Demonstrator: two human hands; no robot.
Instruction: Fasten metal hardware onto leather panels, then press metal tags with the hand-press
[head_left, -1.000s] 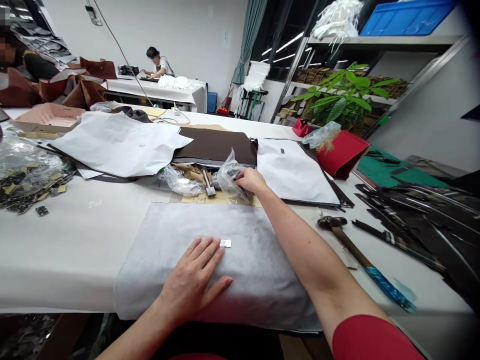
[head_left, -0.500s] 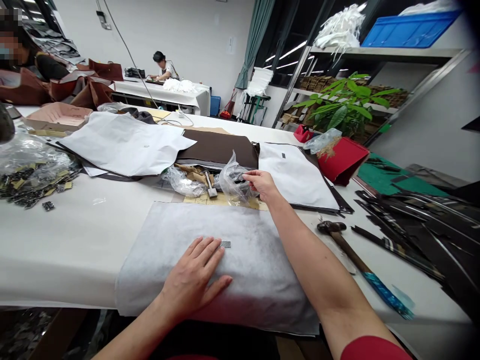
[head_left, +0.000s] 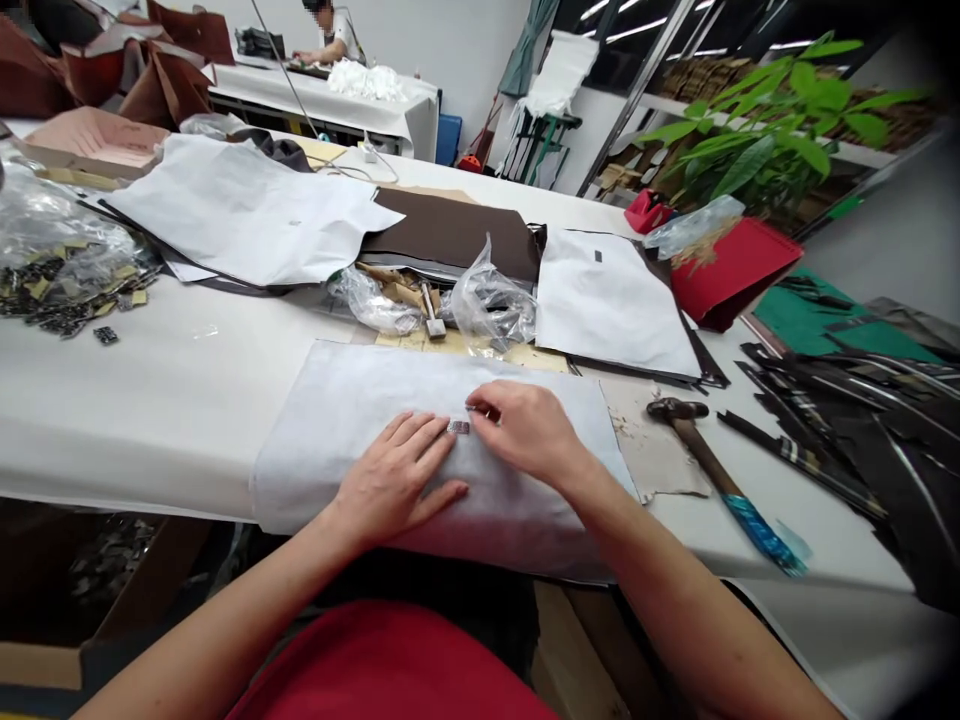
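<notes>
A small metal plate (head_left: 458, 427) lies on a white non-woven cloth bundle (head_left: 322, 440), just beyond my left hand's fingertips. My left hand (head_left: 394, 470) rests flat on the cloth, fingers apart, holding nothing. My right hand (head_left: 525, 430) sits on the same cloth with its fingertips curled together close to the right of the plate. A faint glint shows at those fingertips, too small to tell whether they pinch anything.
A clear bag (head_left: 491, 305) and a small hammer (head_left: 431, 312) lie beyond the cloth. A wooden-handled hammer (head_left: 679, 420) and dark leather strips (head_left: 840, 440) lie to the right. A heap of metal pieces (head_left: 52, 290) is at left. A person works at a back table (head_left: 322, 90).
My right hand has left the clear bag and come down onto the cloth beside the metal plate. My left hand stays in place. The view has tilted downward.
</notes>
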